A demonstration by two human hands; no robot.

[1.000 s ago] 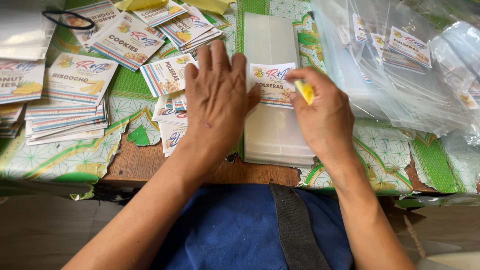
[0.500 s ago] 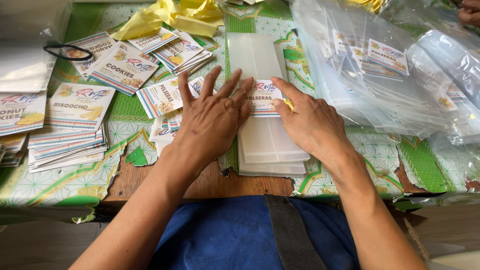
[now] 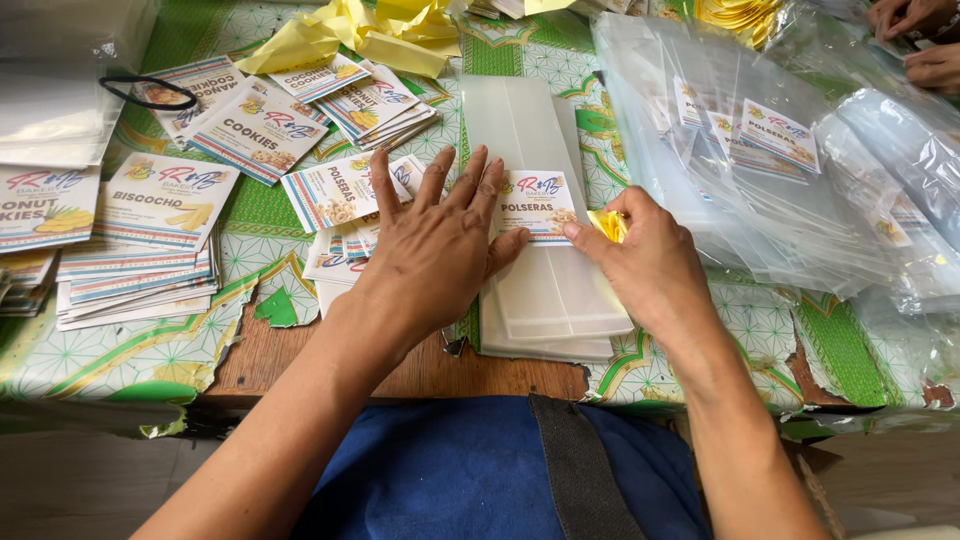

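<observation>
The left hand (image 3: 440, 250) lies flat, fingers spread, pressing the left edge of a printed label (image 3: 535, 205) onto the top clear bag of a stack of clear bags (image 3: 545, 280) at the middle of the bench (image 3: 300, 355). The right hand (image 3: 650, 265), at 3 o'clock of the label, touches its right edge with the forefinger while its fingers are curled shut around a scrap of yellow backing paper (image 3: 608, 224).

At 9 o'clock of the left hand sit piles of printed labels (image 3: 150, 230), some fanned out and partly hidden under the hand. At 11 o'clock lies a heap of yellow backing strips (image 3: 350, 35). At 2 o'clock a loose pile of labelled clear bags (image 3: 780, 170) crowds the stack's right side. A black hair band (image 3: 148, 92) rests at far 10 o'clock. Another person's hands (image 3: 915, 40) are cut off at the top right corner. The bench cover is torn along the near edge, baring wood.
</observation>
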